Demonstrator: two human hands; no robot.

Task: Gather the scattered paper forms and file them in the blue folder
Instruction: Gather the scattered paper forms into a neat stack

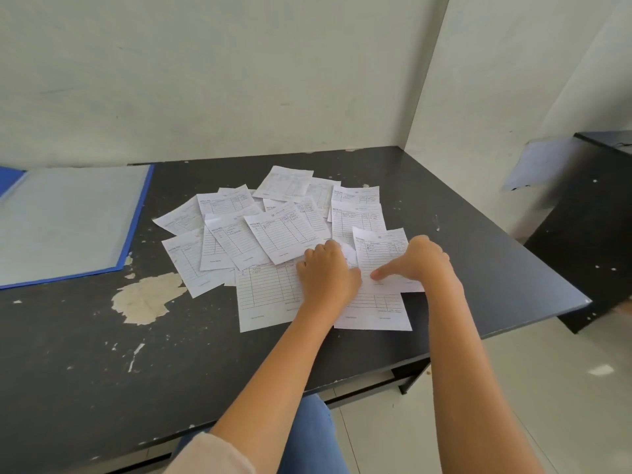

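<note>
Lying in a loose, overlapping heap, the paper forms (pixel 284 230) cover the middle of the dark table (pixel 478 234), all face up with their ruled grids showing. Both hands sit at the near right of the heap. The left hand (pixel 326 271) lies knuckles up with its fingers curled down and gripping the sheets, and one sheet buckles upward just beside its fingertips. The right hand (pixel 424 260) rests on a form at the heap's right edge, its thumb (pixel 386 271) stretched out toward the left hand and pressing flat on the paper. Its other fingers bend away behind the knuckles, so whether they grip the sheet cannot be told. The two hands are near each other but apart.

Well to the left, at the table's far left corner, the blue folder (pixel 133 227) lies open and flat, apart from the forms. Between folder and heap, a pale patch (pixel 147 297) shows where the table's dark surface has peeled.
</note>
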